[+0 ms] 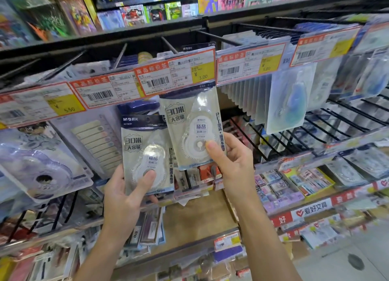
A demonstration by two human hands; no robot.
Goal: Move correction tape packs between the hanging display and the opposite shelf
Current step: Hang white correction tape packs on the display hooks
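Note:
My left hand (124, 190) grips a white correction tape pack (145, 152) from below, thumb pressed on its clear blister, held free in front of the display. My right hand (229, 160) pinches the lower right of a second identical pack (193, 129), whose top is tucked behind the 3.00 price tag (174, 72) on the hanging display's hook. Both packs are upright, side by side, the right one higher. Whether the right pack hangs on the hook is hidden by the tag.
Rows of black hooks (315, 116) carry other blister packs: a dense row of clear packs (244, 97) right of my hands, larger tape packs (42, 171) at the left. Shelves of small stationery (294, 184) lie below; toy boxes (134, 13) stand above.

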